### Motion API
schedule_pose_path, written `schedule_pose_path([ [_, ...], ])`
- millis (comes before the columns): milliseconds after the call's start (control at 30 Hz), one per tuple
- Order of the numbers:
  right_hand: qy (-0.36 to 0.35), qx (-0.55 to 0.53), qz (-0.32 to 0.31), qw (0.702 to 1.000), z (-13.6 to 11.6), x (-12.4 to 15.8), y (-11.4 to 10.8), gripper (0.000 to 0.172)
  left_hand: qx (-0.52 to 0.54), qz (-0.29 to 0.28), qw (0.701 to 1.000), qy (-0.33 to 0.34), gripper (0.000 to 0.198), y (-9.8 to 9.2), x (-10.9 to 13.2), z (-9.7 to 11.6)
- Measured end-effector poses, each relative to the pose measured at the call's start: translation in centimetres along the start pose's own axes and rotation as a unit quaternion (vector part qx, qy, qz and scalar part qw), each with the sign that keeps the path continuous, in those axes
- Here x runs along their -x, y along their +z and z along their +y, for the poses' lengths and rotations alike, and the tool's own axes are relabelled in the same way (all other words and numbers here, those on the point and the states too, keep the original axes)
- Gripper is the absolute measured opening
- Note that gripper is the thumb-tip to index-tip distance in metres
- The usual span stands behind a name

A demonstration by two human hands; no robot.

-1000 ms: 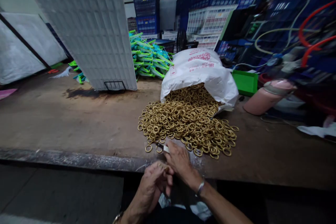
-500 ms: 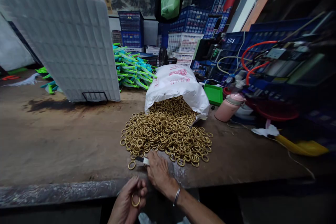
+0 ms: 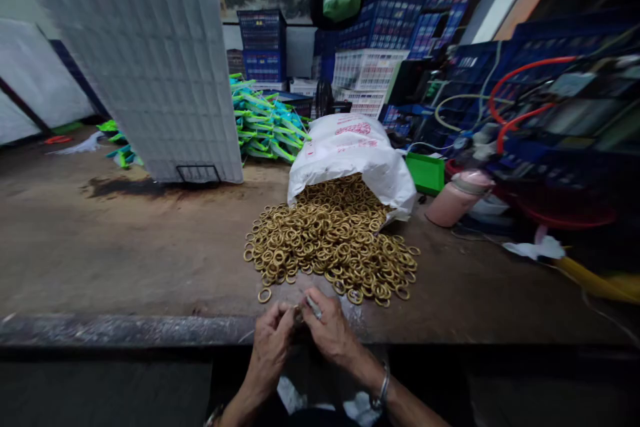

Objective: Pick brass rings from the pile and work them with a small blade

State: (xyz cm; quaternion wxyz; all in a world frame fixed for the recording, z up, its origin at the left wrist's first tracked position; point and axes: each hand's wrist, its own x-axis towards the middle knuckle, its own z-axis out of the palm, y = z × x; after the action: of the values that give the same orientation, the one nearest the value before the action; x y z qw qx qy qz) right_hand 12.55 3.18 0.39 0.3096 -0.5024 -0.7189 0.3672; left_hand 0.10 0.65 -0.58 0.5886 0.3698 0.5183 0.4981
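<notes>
Your left hand [image 3: 269, 341]: pinching one ring [image 3: 299, 315]; right hand [image 3: 331, 330]: closed round pale tool [image 3: 313, 307]; now brought together, apparently working the ring.

This is a workshop around me: stacked plastic crates [image 3: 264, 47], red hoses [image 3: 501, 140], a stained surface [image 3: 150, 240] heaped with rings [image 3: 330, 233].

The light is dim and the edges seem blurred.

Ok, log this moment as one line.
left hand: apparently pinching gold-coloured ring | right hand: gripping white-handled tool | hands: close together | ring heap: on table, at white sack's mouth | loose ring: near-left of heap
</notes>
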Motion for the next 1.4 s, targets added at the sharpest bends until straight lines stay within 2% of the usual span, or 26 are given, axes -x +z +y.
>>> schedule_pose_path([
  [133,0.089,-0.124,-0.03,0.988,0.4,-0.1,0.1,0.023,-0.047,0.01,0.995,0.089,0.024,0.2,0.3,0.2],
  [267,0.167,-0.21,-0.057,0.962,0.4,0.1,0.3,0.035,-0.106,-0.016,0.986,0.127,0.023,0.2,0.7,0.5],
  [333,0.162,-0.216,-0.041,0.962,0.3,0.0,0.4,0.033,-0.103,-0.022,0.987,0.119,0.022,0.2,0.9,0.6],
  [467,0.132,-0.211,-0.009,0.968,0.4,-0.3,0.4,0.025,-0.049,-0.046,0.996,0.063,0.022,0.1,1.0,0.7],
  [600,0.125,-0.171,0.012,0.977,0.7,-0.3,0.4,0.022,-0.048,-0.059,0.997,0.022,0.03,-0.1,0.9,0.2],
  [700,0.112,-0.156,0.005,0.981,0.7,-0.1,0.3,0.021,-0.03,-0.065,0.997,-0.014,0.037,0.0,0.8,-0.1],
  [933,0.113,-0.131,0.005,0.985,0.6,0.1,0.0,0.022,0.075,-0.088,0.989,-0.089,0.035,0.1,1.2,0.0],
  [1067,0.069,0.018,0.039,0.997,1.2,0.5,0.0,0.019,0.121,-0.08,0.987,-0.074,0.031,0.2,1.4,0.2],
  [1167,0.015,0.12,0.001,0.993,1.5,1.1,0.2,0.012,0.128,-0.066,0.987,-0.066,0.031,0.2,1.4,0.5],
  [1267,-0.019,0.169,-0.028,0.985,1.5,1.6,0.4,0.019,0.13,-0.057,0.988,-0.064,0.032,0.2,1.3,0.8],
  [1400,-0.044,0.212,-0.025,0.976,1.4,1.8,0.7,0.023,0.115,-0.049,0.99,-0.062,0.034,0.2,1.4,1.1],
])
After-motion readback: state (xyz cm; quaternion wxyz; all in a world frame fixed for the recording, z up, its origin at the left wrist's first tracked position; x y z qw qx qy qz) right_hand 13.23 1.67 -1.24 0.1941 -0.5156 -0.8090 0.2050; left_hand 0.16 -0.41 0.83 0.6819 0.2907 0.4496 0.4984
